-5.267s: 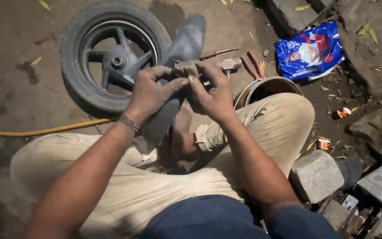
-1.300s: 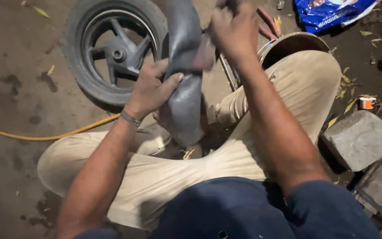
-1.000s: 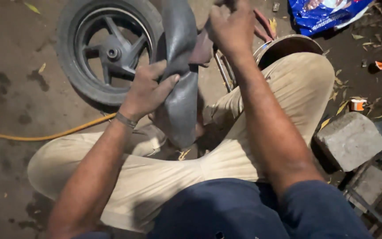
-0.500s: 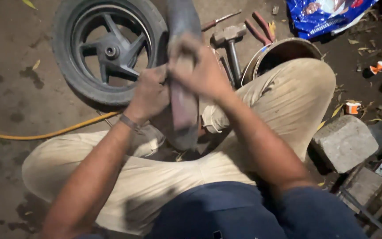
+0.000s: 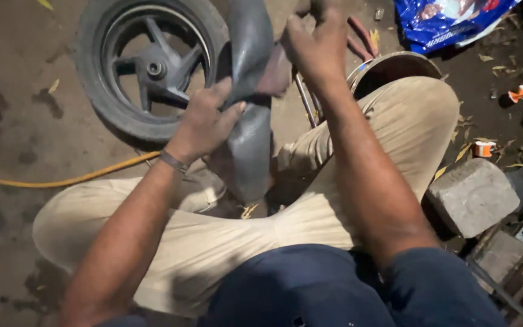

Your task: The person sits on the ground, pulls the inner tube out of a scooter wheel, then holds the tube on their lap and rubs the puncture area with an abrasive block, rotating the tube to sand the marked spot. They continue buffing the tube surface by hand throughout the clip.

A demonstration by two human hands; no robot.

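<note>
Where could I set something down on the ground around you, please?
Bare dirt lies left of the wheel and below the yellow hose, beside the left knee. The right side is crowded: metal bowl, blue bag, stone block and scattered scraps. Both hands, left hand and right hand, grip the inner tube.

This looks like a roadside or backyard tyre-repair spot, worked at ground level. The floor [image 5: 25,121] is bare, oil-stained dirt scattered with dry leaves. A small spoked wheel with its tyre [image 5: 146,66] lies flat on it, a yellow hose [image 5: 62,180] runs across, and a metal basin [image 5: 394,63], a rough stone block [image 5: 473,197] and a blue plastic bag [image 5: 449,21] sit around.
</note>
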